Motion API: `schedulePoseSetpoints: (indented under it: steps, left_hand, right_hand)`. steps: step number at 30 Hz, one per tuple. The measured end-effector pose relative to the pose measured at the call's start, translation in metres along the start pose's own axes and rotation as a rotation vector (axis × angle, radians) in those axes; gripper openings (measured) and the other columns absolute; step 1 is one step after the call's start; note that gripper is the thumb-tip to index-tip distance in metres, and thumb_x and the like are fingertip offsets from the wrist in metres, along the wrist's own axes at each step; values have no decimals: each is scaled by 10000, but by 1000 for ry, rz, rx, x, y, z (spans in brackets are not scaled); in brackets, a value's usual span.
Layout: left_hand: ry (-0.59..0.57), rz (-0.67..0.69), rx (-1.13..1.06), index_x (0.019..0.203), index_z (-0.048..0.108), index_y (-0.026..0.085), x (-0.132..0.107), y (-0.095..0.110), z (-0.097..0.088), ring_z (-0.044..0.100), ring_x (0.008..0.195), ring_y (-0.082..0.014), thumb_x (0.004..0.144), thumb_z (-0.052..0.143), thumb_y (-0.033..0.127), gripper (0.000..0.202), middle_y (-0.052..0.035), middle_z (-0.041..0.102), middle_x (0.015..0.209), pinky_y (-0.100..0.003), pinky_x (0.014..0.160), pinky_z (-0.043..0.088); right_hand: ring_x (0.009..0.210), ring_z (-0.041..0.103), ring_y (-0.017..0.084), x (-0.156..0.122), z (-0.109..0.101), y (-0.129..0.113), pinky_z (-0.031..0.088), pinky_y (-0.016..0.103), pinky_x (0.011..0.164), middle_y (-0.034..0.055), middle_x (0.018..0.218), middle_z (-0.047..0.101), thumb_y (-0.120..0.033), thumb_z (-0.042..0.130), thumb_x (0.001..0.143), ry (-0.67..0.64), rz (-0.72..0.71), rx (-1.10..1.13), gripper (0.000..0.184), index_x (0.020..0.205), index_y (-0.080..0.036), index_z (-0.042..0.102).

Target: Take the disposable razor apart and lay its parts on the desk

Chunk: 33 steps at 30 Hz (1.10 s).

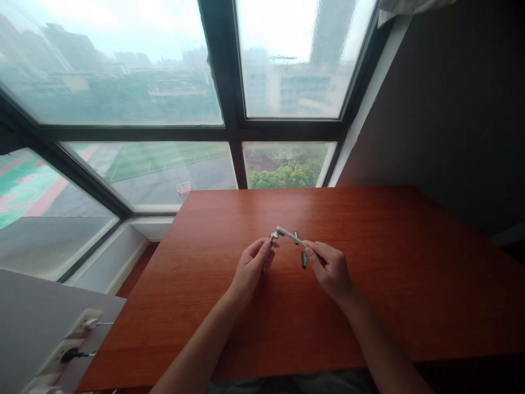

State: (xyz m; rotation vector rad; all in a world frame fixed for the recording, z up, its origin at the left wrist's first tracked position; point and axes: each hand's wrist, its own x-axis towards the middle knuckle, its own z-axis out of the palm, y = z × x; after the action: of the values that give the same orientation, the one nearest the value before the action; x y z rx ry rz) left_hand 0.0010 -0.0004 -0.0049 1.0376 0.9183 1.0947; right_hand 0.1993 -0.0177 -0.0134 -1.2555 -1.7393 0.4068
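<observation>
Above the tabletop (197, 317), the left hand (249, 267) grips a metal razor (273, 237) and the right hand (331, 268) a pale brush (290, 235), its long axis slanting far-left to the razor's head.

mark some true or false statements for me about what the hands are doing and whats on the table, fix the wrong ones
1. The left hand holds a silver razor handle. True.
2. The right hand is empty. False: it holds a toothbrush.
3. Two razor cartridges lie on the table. True.
4. The table is white. False: it is reddish-brown.
5. The toothbrush's head points toward the left hand. True.
</observation>
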Motion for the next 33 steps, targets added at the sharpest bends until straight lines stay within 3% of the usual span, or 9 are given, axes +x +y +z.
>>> schedulePoseSetpoints:
  steps: [7, 33]
  left_hand:
    - [7, -6, -2, 912, 645, 154, 0, 0, 0, 378, 534, -102, 802, 601, 497, 363, 21, 449, 593, -211, 490, 282]
    - [1, -23, -38, 862, 625, 162, 0, -1, 0, 400, 535, -86, 824, 581, 480, 323, 23, 458, 611, -205, 500, 293]
  right_hand:
    - [634, 590, 166, 1, 0, 1, 438, 263, 586, 42, 715, 644, -287, 465, 911, 14, 2, -40, 257, 980, -177, 686]
    - [676, 614, 183, 1, 1, 0, 458, 275, 622, 53, 758, 665, -284, 474, 909, -7, 10, -15, 251, 987, -187, 692]
